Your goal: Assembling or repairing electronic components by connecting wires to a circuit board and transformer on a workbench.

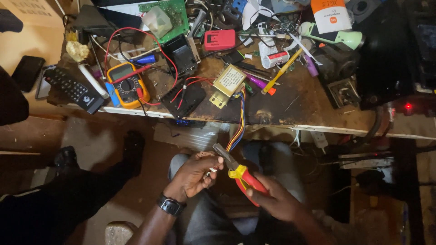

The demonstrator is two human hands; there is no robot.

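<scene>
Right hand (277, 199) is wrapped around the red-and-yellow handles of the pliers (238, 172), fingers closed tight on the grips. Plier nose points to about 10 o'clock, tip right at the lower end of the coloured wire bundle (237, 129). Can't tell if the nose is biting a wire.

Left hand (195, 174), with a black wristwatch (170, 205), has fingers curled together, pinching the wire ends just beside the plier tip.

Bundle runs up toward 12 o'clock over the bench edge (318, 128) to a small transformer (227, 83) with a cream label.

From the transformer: yellow multimeter (127, 85) with red leads at 9 o'clock, black remote (72, 89) further left, red box (220, 40) at 12 o'clock, yellow screwdriver (282, 71) at 2 o'clock.
</scene>
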